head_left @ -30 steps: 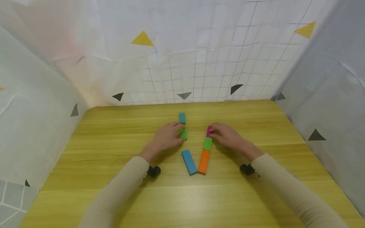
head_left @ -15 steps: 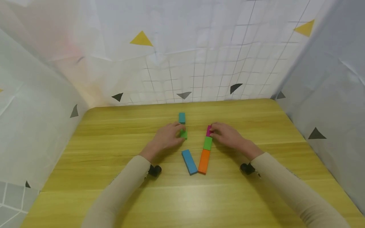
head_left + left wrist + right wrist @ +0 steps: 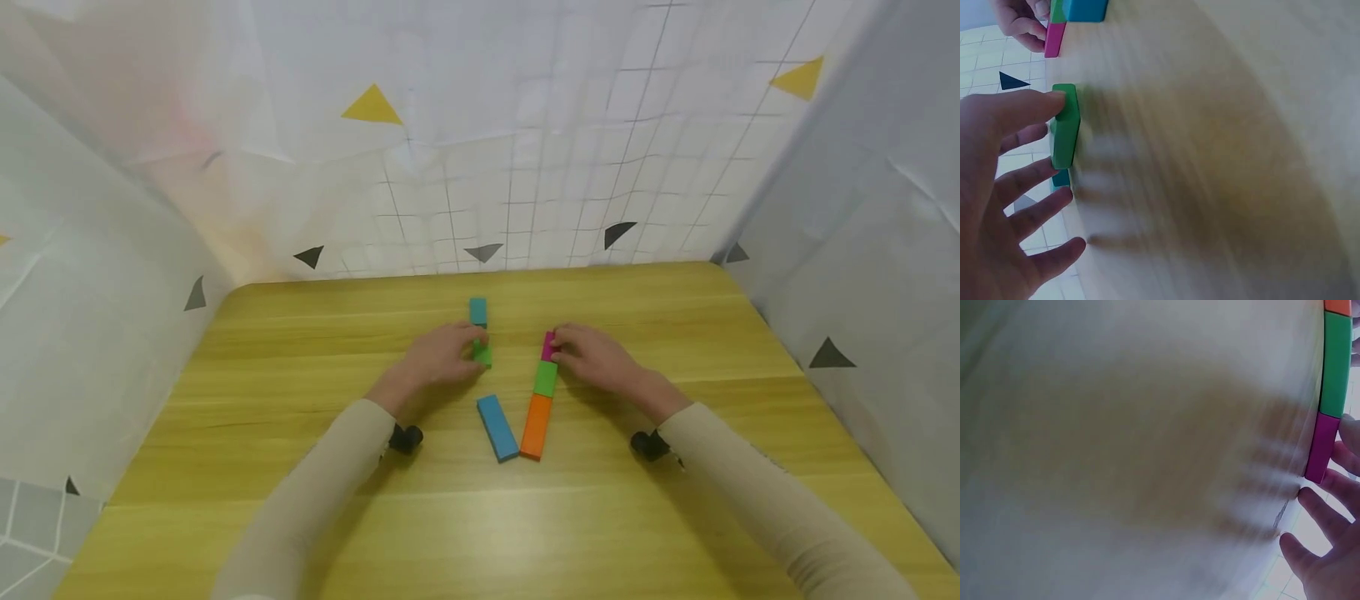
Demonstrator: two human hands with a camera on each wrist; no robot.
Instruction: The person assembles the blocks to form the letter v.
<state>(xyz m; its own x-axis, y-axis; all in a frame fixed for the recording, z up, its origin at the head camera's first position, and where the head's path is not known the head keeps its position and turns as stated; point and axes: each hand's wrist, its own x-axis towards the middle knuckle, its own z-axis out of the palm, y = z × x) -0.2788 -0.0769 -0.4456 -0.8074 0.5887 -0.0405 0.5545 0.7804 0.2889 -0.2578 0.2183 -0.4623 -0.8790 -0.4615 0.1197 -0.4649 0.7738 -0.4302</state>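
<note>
My left hand [image 3: 442,354] pinches a green block [image 3: 1066,134] by its two ends, thumb at the near end and index finger at the far end. A teal block [image 3: 478,311] lies just beyond it, partly hidden by fingers in the left wrist view. On the other side, my right hand [image 3: 596,358] holds a small magenta block [image 3: 1322,447] between thumb and fingers. That block sits end to end with a second green block [image 3: 545,379], followed by an orange block [image 3: 536,427] nearer me. Beside the orange one lies a slanted blue block [image 3: 498,428], their near ends almost meeting.
The blocks lie mid-way across a yellow wood-grain table [image 3: 300,333]. White sheeting [image 3: 465,183] with grid lines and triangle marks stands behind the table, with more sheeting at both sides. A small black camera [image 3: 406,439] is strapped at each wrist.
My left index finger covers slightly more of the green block's far part than a second ago. The right hand and the other blocks stay put.
</note>
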